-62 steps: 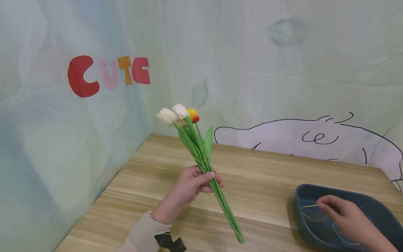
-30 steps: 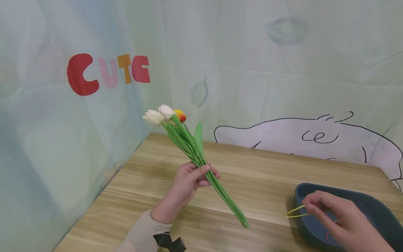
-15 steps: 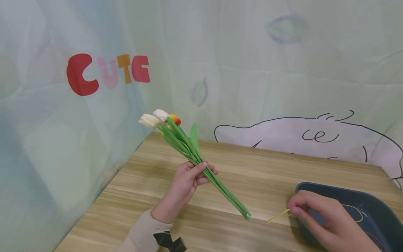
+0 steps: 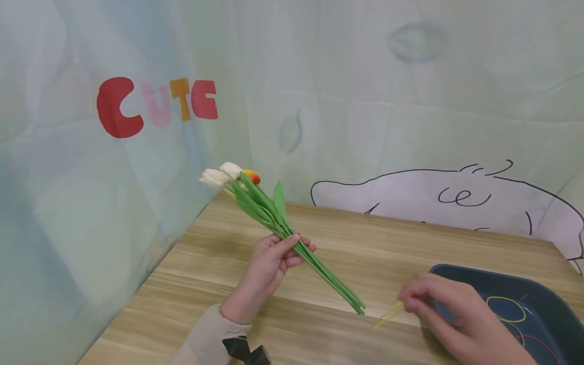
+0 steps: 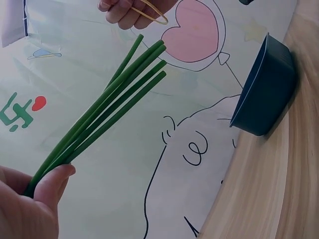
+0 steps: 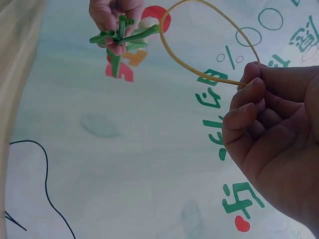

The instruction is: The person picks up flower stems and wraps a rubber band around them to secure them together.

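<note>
My left hand point(image 4: 276, 261) grips a bunch of artificial tulips point(image 4: 260, 200) by the stems, thumb across them. The heads, white plus an orange-and-yellow one, tilt up to the left; the stem ends point(image 5: 144, 59) fan out toward the right hand. With thumb and fingertips my right hand point(image 4: 456, 314) pinches a yellow rubber band point(image 6: 182, 62), which hangs as an open loop in the right wrist view. The band is just to the right of the stem ends in the head view, apart from them.
A dark blue plastic bin point(image 4: 538, 299) stands on the wooden table point(image 4: 219, 238) at the right, partly behind the right hand. Inside lie a yellow rubber band point(image 4: 506, 309) and a red one point(image 4: 543, 347). A printed cloth backdrop point(image 4: 356, 101) rises behind and left of the table.
The right hand has lifted the yellow rubber band out of the bin and moved left toward the stems. The left hand has tilted the tulips further left, with stem ends rising.
</note>
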Available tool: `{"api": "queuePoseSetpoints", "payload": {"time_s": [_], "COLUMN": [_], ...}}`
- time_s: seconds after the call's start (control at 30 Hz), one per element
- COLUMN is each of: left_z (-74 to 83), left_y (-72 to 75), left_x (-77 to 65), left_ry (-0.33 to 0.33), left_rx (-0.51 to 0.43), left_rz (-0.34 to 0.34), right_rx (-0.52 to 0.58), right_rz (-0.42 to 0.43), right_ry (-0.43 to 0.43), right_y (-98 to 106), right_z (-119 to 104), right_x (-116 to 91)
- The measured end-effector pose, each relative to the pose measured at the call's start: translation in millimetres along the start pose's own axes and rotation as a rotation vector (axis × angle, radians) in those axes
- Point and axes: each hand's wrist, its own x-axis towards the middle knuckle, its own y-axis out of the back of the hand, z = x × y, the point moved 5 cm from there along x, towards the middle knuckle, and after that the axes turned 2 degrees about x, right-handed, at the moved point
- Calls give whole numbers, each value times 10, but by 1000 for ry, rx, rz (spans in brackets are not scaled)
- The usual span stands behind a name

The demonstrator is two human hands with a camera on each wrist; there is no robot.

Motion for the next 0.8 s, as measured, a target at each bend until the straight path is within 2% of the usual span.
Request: {"api": "queuePoseSetpoints", "payload": {"time_s": [0.13,0.37,0.6,0.8], "left_z": [-1,-8,-24,-27], "left_y": [-9,-28,-55,-67], "left_x": [-4,-19,-34,-53], "left_ry": [1,9,22,26], "left_rx": [-7,-4,-25,-27], "left_rz": [5,3,-4,-35], "right_rx": [-22,-51,0,8], "right_rz": [-10,-49,-22,-18], "right_ry": [-28,-163,-145,-186], "right_y": [-10,-20,-44,-95], "right_z": [-18,-6,43,77], "right_x": [47,110,138,161]}}
